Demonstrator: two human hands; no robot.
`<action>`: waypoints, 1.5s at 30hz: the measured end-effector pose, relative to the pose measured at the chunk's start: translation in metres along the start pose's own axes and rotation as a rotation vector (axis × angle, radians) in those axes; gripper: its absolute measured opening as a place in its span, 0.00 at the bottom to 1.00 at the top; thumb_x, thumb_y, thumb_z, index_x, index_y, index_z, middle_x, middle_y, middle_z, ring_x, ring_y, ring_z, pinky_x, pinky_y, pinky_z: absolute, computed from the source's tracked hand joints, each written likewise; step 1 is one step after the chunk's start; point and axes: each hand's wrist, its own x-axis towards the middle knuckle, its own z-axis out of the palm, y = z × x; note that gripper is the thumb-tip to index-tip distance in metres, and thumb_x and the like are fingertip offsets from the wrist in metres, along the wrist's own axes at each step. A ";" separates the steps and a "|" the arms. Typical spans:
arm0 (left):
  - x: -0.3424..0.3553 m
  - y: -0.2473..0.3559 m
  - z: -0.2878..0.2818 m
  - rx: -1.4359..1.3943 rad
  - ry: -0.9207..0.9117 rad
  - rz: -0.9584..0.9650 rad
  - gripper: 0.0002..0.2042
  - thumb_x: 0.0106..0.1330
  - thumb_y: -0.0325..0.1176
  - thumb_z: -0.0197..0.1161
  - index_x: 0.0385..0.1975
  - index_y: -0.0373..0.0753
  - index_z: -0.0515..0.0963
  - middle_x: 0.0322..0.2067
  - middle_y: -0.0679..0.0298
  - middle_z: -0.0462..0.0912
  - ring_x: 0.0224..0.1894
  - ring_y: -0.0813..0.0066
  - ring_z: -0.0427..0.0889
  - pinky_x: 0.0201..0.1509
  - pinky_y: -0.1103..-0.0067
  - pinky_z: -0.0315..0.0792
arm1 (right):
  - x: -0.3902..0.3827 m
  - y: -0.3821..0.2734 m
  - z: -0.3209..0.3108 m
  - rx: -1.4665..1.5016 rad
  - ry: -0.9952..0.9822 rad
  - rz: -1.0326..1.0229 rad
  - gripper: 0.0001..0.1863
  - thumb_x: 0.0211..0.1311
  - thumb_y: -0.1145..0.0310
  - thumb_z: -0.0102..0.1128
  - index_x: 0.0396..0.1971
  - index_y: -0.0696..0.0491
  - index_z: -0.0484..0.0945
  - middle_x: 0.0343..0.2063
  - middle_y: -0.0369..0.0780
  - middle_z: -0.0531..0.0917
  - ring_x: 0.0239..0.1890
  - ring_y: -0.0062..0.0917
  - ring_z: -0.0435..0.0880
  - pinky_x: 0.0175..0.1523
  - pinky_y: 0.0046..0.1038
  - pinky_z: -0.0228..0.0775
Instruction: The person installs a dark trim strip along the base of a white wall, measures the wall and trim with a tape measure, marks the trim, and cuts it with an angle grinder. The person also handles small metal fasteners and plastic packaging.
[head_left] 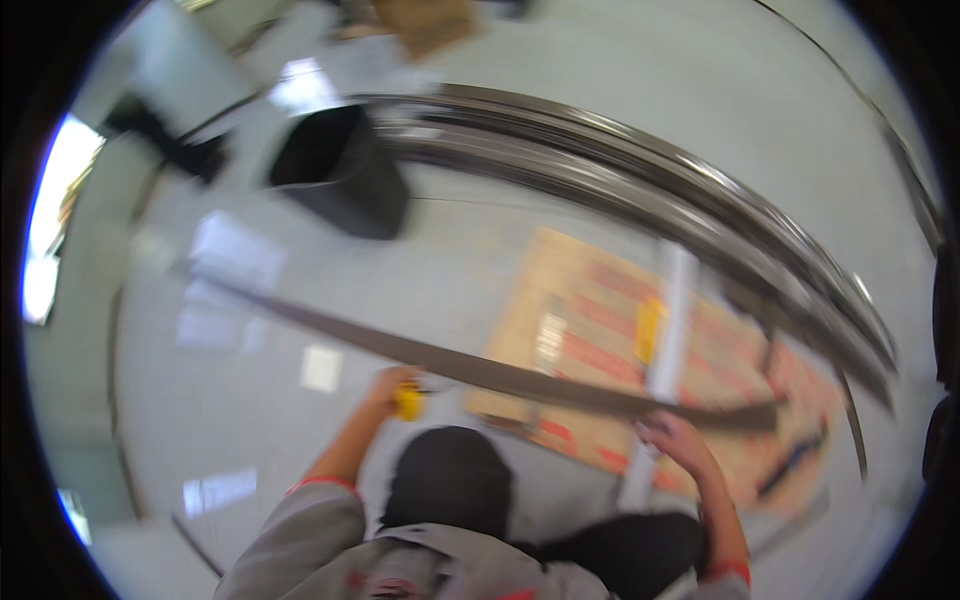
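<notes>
A long dark brown strip [480,372], likely a metal profile, runs across in front of me, from the far left to the cardboard on the right. My left hand [385,388] is closed round a small yellow tool [408,400], blurred but shaped like a tape measure, just at the strip's near edge. Whether it also touches the strip I cannot tell. Further right, my right hand [675,438] grips the near edge of the strip, close to its right end. Motion blur hides finer details of the fingers.
Beneath the strip's right part lies a printed cardboard sheet [520,310], with a white bar [672,320], a yellow item [650,330] and a dark tool [792,462]. Long dark profiles [600,165] lie beyond. A black bin [375,190] stands far left; a white square [321,368] is nearer.
</notes>
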 end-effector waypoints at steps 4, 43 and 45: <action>-0.077 0.105 0.169 0.084 -0.474 0.227 0.16 0.71 0.46 0.61 0.42 0.38 0.79 0.34 0.63 0.82 0.37 0.74 0.83 0.42 0.75 0.78 | 0.013 -0.097 0.019 0.374 -0.035 -0.225 0.43 0.60 0.64 0.68 0.70 0.59 0.53 0.65 0.49 0.68 0.65 0.37 0.72 0.64 0.35 0.72; 0.005 0.056 -0.027 -0.055 0.056 0.419 0.19 0.68 0.52 0.64 0.44 0.42 0.81 0.31 0.68 0.81 0.30 0.78 0.78 0.34 0.77 0.74 | 0.110 -0.213 0.116 -0.558 -0.340 -0.356 0.15 0.71 0.62 0.56 0.44 0.60 0.78 0.38 0.44 0.85 0.39 0.25 0.87 0.44 0.28 0.77; 0.000 0.037 0.026 -0.376 -0.029 0.253 0.15 0.73 0.47 0.59 0.43 0.41 0.81 0.30 0.69 0.79 0.32 0.79 0.77 0.37 0.78 0.74 | 0.140 -0.193 0.140 -0.231 -0.382 -0.275 0.16 0.71 0.63 0.56 0.48 0.61 0.77 0.38 0.44 0.84 0.41 0.27 0.86 0.46 0.31 0.77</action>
